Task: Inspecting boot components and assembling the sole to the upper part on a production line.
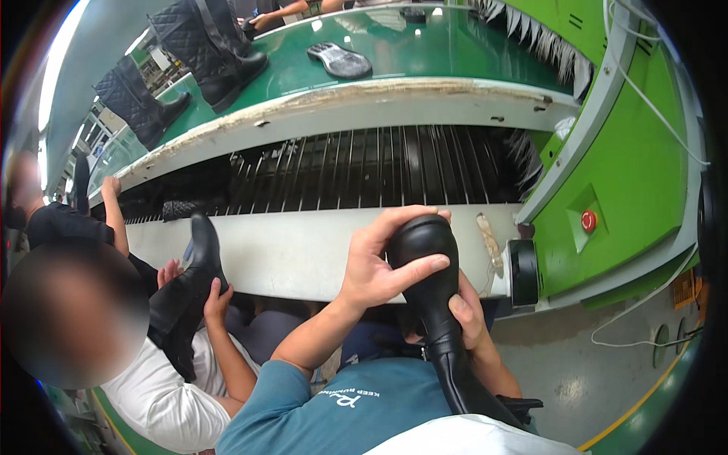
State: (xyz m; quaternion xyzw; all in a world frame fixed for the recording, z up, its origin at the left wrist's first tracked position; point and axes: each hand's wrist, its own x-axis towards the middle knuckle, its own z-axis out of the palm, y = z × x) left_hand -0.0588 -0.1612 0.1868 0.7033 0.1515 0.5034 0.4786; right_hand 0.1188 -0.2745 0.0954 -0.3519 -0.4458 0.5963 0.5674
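Note:
A black tall boot (426, 239) is held toe up in front of me, its shaft (464, 379) running down against my body. My left hand (383, 262) is closed around the toe, thumb across the front and fingers over the tip. Lower down, by the ankle, my right hand (472, 322) grips the boot's right side, its thumb showing. The underside of this boot faces away and is hidden.
A slatted roller conveyor (364, 171) with a white front ledge (288, 250) lies ahead. Beyond it, a green belt (432, 53) carries quilted black boots (205, 53) and a shoe sole (340, 61). At right stands a green machine (629, 189) with a red button (588, 221). A co-worker at left holds another boot (203, 258).

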